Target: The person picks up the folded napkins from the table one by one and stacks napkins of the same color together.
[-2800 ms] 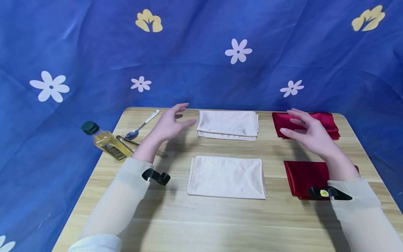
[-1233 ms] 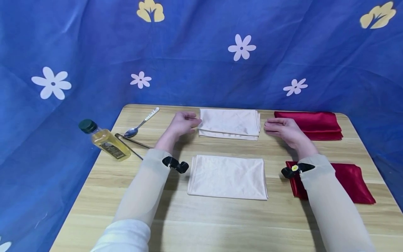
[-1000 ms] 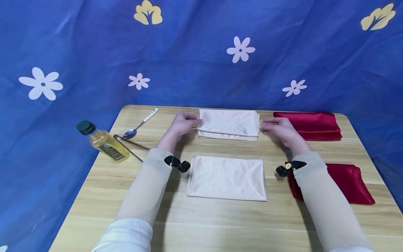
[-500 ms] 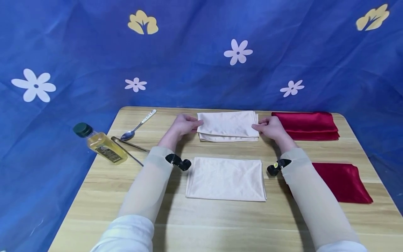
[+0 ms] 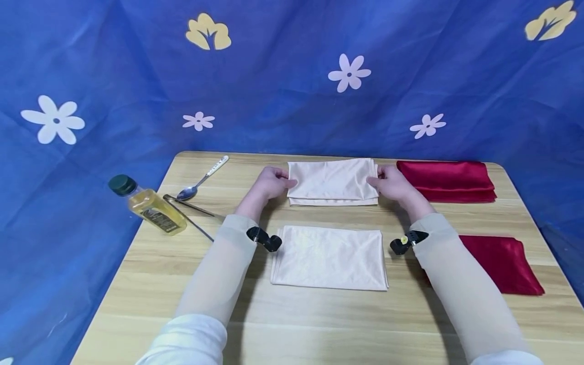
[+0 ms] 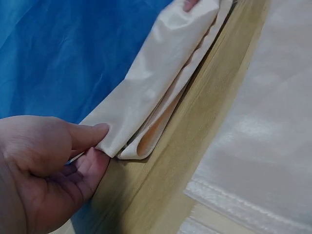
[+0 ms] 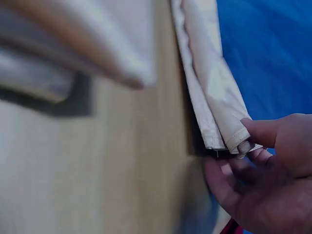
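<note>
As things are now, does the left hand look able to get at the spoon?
Probably yes, once the left hand releases the far white cloth it pinches: the spoon lies uncovered to its left, with nothing visible between them.

Worktop (image 5: 328, 324): backdrop (image 5: 274, 86) behind its far edge
Far middle cloth (image 5: 330, 180): near the far edge, between left hand (image 5: 270, 183) and right hand (image 5: 396, 183)
Near middle cloth (image 5: 330, 258): before it
Far right cloth (image 5: 449, 181): near far right corner
Near right cloth (image 5: 504, 264): before that, near right edge
Spoon (image 5: 212, 171): near far left corner
Bottle (image 5: 155, 209): by left edge
Tongs (image 5: 193, 207): before spoon, right of bottle
</note>
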A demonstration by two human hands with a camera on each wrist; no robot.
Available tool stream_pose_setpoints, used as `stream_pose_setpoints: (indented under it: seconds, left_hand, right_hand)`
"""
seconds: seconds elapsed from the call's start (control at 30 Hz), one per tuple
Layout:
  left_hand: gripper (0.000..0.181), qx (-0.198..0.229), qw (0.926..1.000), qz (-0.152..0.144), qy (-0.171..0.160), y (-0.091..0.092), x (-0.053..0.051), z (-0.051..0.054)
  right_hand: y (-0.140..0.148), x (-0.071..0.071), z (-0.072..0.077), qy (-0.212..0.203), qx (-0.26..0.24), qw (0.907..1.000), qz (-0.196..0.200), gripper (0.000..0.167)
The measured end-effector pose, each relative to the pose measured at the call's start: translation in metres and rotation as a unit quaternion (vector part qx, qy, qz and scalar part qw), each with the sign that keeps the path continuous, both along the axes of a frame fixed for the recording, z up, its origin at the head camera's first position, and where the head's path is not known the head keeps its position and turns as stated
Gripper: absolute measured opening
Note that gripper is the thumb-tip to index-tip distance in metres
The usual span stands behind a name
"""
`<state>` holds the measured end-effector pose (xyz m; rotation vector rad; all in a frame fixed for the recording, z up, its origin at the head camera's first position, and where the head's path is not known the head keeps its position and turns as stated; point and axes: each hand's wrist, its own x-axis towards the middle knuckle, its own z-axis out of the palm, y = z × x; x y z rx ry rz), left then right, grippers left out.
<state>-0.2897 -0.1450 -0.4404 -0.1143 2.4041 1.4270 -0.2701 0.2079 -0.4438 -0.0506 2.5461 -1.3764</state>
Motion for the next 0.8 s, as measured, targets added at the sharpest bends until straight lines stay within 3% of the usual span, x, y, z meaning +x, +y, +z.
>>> stream_pose_setpoints:
  seconds: [0.1,0.23,0.37,0.67,0.8]
  left_hand:
    - [0.019,0.0,1.0,0.007,-0.001,0.001,0.002,0.0]
    - [0.019,0.004,0.9999,0.01,0.005,0.003,0.002,-0.001]
    - [0.021,0.023,0.9996,0.012,0.008,0.004,0.001,-0.002]
    - [0.041,0.075,0.9964,0.038,-0.011,0.001,0.002,-0.006]
    - [0.045,0.108,0.9925,0.05,-0.026,-0.001,0.004,-0.009]
  right_hand:
    - [0.0,0.002,0.006,-0.023,-0.053,0.9983,0.0,0.018]
    - [0.002,0.0,0.004,-0.073,-0.104,0.991,-0.044,0.045]
    - [0.005,0.0,-0.001,-0.112,-0.157,0.9774,-0.086,0.065]
    - [0.01,0.008,-0.001,-0.143,-0.216,0.9605,-0.102,0.071]
    - [0.01,0.011,-0.002,-0.143,-0.237,0.9554,-0.103,0.058]
